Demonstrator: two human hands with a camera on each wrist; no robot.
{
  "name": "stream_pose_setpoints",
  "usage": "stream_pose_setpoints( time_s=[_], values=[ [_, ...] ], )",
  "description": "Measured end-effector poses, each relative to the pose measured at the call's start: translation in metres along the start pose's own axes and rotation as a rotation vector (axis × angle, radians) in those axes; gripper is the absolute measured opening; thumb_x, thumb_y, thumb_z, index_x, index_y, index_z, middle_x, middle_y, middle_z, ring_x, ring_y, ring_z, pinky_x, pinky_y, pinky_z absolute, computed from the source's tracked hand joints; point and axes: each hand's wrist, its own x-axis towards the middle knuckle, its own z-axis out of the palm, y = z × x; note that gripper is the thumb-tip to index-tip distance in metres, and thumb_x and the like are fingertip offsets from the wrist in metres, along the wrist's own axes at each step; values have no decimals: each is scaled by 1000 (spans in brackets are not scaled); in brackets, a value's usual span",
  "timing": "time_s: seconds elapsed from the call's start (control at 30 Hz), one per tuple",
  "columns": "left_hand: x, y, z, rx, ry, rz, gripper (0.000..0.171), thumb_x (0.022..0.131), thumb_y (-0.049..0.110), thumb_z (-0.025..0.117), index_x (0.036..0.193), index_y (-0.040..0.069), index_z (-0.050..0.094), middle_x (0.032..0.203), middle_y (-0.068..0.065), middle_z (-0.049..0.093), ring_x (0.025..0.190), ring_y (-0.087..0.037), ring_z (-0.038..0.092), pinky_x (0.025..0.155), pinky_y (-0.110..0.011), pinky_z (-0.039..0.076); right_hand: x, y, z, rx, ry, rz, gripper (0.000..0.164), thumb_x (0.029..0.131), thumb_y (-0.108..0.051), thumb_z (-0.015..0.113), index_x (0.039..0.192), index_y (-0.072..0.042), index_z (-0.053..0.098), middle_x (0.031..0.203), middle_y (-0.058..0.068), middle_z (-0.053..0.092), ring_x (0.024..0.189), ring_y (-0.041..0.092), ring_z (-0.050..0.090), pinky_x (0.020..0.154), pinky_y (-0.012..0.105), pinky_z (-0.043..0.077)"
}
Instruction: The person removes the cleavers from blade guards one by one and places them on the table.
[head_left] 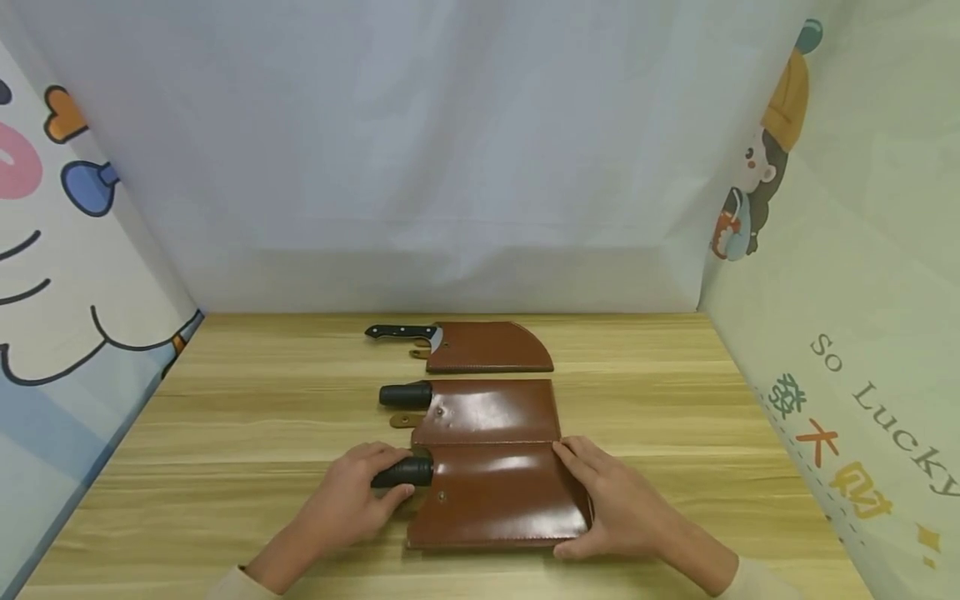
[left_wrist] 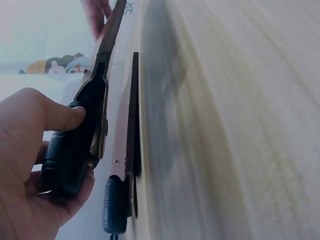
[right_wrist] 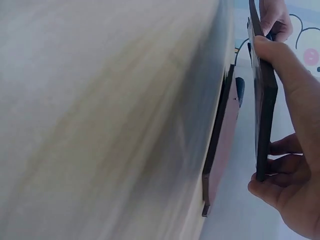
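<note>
Nearest me is a cleaver in a glossy brown leather sheath, its black handle pointing left. My left hand grips that handle, with the thumb on one side and fingers round the other in the left wrist view. At the sheath's right end, my right hand pinches the edge between thumb and fingers. Both wrist views show this sheathed cleaver raised off the table. The blade is hidden in the leather. Just beyond lies a second brown sheath with a black handle, partly overlapped in the head view.
A third knife, with a riveted black handle and a curved brown sheath, lies near the back of the wood-grain table. A pale curtain hangs behind, and printed cloths flank both sides.
</note>
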Motion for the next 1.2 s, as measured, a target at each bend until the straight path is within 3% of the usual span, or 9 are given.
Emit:
stream_pose_setpoints(
  time_s=[0.17, 0.4, 0.67, 0.9, 1.2],
  values=[
    [0, -1, -8, -7, 21, 55, 36, 86, 27, 85, 117, 12, 76, 107, 5, 72, 99, -17, 69, 83, -38, 58, 3, -2, -9, -22, 46, -42, 124, 62, -72, 85, 150, 5, 45, 151, 19, 47, 135, 34, 52, 105, 49, 49],
    [-2, -2, -17, -58, 2, 62, 37, 88, 29, 82, 120, 10, 76, 108, 3, 72, 96, -19, 72, 76, -34, 59, 5, -3, -15, -33, 88, -81, 123, 61, -72, 86, 149, 5, 47, 149, 18, 49, 133, 32, 54, 102, 47, 51],
    [-3, -3, -17, -65, -6, 52, 37, 89, 28, 82, 120, 9, 76, 110, 2, 72, 97, -20, 72, 77, -35, 59, 5, -3, -13, -32, 88, -95, 120, 64, -75, 82, 148, 5, 48, 149, 17, 49, 134, 32, 54, 101, 47, 52],
    [-3, -4, -16, -65, 25, 49, 36, 86, 28, 84, 119, 13, 77, 109, 4, 73, 99, -21, 72, 78, -36, 59, 5, -2, -11, -35, 117, -112, 121, 61, -71, 86, 147, 6, 49, 148, 17, 50, 131, 31, 55, 100, 46, 53],
    [-4, -10, -18, -71, 31, 69, 38, 85, 26, 85, 120, 12, 77, 111, -3, 76, 100, -24, 73, 81, -40, 59, 3, 1, -11, -46, 124, -117, 121, 62, -73, 85, 147, 6, 49, 149, 18, 50, 134, 35, 54, 100, 49, 52]
  ],
)
